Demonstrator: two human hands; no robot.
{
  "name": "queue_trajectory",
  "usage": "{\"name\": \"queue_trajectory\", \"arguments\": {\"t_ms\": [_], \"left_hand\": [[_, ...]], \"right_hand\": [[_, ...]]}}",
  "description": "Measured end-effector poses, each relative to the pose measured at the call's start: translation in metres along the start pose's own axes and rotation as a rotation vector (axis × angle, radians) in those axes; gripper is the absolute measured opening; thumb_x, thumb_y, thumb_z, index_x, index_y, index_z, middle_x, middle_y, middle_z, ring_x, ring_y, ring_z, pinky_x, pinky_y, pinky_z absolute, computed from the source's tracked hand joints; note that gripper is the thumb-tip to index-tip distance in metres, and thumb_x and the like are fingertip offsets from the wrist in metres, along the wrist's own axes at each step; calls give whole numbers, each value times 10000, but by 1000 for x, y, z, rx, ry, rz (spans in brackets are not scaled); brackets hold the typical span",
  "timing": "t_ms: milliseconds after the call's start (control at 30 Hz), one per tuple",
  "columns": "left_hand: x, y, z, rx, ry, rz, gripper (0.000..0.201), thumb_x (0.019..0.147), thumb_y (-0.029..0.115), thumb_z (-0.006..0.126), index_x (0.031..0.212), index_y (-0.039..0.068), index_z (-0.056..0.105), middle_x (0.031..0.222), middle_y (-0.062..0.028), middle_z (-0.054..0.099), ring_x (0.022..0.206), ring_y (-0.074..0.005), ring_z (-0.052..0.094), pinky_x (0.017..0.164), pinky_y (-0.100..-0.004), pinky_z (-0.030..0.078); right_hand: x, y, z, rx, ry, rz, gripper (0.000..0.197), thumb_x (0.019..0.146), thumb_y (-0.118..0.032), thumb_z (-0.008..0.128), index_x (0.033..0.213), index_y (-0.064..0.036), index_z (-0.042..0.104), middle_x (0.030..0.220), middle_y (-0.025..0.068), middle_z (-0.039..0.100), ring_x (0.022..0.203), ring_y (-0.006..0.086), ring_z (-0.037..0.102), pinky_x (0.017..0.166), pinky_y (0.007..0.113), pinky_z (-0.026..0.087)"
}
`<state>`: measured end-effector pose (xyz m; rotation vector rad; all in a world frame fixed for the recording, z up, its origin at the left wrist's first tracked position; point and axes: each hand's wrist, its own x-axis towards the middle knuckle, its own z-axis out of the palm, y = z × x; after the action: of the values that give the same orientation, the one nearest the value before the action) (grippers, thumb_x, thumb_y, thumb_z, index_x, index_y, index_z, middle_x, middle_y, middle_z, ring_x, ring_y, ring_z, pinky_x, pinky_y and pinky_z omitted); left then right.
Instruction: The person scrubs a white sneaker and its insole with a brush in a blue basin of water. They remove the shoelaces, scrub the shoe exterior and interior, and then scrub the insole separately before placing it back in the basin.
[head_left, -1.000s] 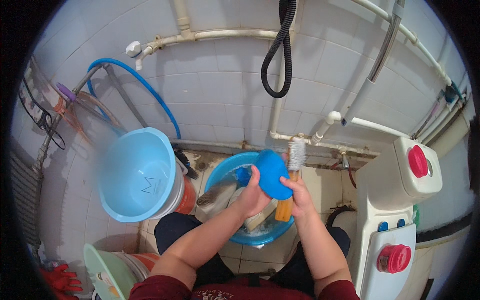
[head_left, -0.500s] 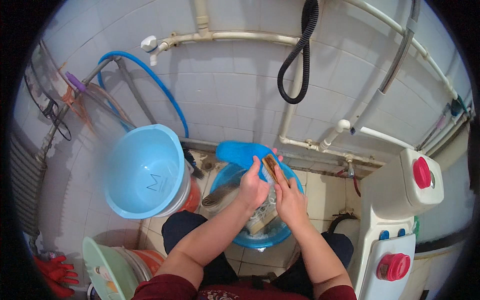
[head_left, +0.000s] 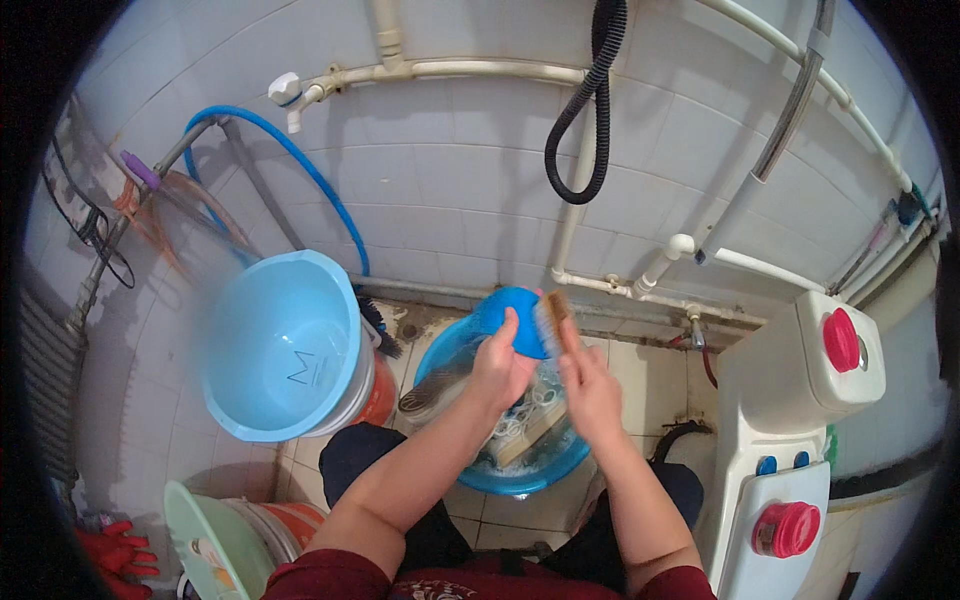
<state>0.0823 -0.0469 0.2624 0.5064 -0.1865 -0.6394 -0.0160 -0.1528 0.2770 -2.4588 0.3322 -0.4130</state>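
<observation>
Above the blue basin (head_left: 512,487), my left hand (head_left: 500,368) grips a bright blue insole (head_left: 508,308), thumb on its face and fingers behind. My right hand (head_left: 593,395) is closed around a wooden scrub brush (head_left: 558,310). The brush's pale bristles face left and touch or nearly touch the insole's right edge. Below, in sudsy water, a shoe (head_left: 432,390) with a ridged grey-brown sole leans at the basin's left. Another shoe with a pale sole (head_left: 530,433) and loose white laces (head_left: 512,425) lies at the right, partly hidden by my arms.
A light blue bucket (head_left: 285,345) stands left on other buckets. Nearer are a green basin (head_left: 200,540) and red gloves (head_left: 115,552). A white twin-tub washing machine (head_left: 765,400) with pink-lidded jars stands right. Pipes, a tap (head_left: 290,95) and a black hose (head_left: 580,100) line the tiled wall.
The insole has tilted from lying lengthwise to the left to showing its rounded end. The brush has risen and turned more upright, its bristles now facing left.
</observation>
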Motion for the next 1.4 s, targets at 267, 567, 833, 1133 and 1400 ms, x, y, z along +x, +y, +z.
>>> {"name": "queue_trajectory", "arguments": {"t_ms": [267, 567, 833, 1133, 1400], "left_hand": [[-11, -46, -15, -69, 143, -99, 486, 1006, 415, 278, 1311, 63, 417, 1291, -118, 496, 1201, -283, 467, 1059, -433, 344], [-10, -17, -3, -81, 127, -131, 520, 1000, 449, 243, 1369, 101, 361, 1335, -143, 469, 1211, -293, 452, 1048, -508, 321], [-11, -35, -10, -63, 74, -222, 492, 1006, 392, 298, 1361, 60, 372, 1378, -94, 440, 1275, -235, 410, 1075, -429, 305], [-8, -18, -10, -5, -10, -213, 530, 998, 416, 317, 1366, 35, 342, 1383, -107, 420, 1275, -258, 403, 1081, -420, 302], [5, 20, -2, -66, 33, -34, 508, 976, 500, 279, 1417, 250, 246, 1474, -110, 304, 1306, -323, 360, 1035, -498, 329]], "right_hand": [[4, 7, 20, -188, 1, 91, 496, 928, -268, 480, 1406, -336, 366, 976, 198, 528, 742, 388, 606, 644, 475, 506], [-11, 9, 19, -148, 13, -28, 541, 919, -269, 491, 1428, -328, 320, 956, 187, 523, 724, 379, 607, 592, 462, 519], [5, 8, 2, -145, -43, 140, 489, 936, -278, 483, 1410, -312, 369, 1005, 169, 546, 833, 375, 617, 696, 471, 512], [8, 33, 15, 637, -22, 92, 632, 884, -125, 586, 1450, -197, 314, 1350, 149, 480, 1163, 252, 537, 951, 326, 419], [-21, -17, -4, 49, -244, -54, 596, 896, -221, 568, 1436, -292, 325, 1139, 185, 548, 910, 359, 621, 763, 404, 510]]}}
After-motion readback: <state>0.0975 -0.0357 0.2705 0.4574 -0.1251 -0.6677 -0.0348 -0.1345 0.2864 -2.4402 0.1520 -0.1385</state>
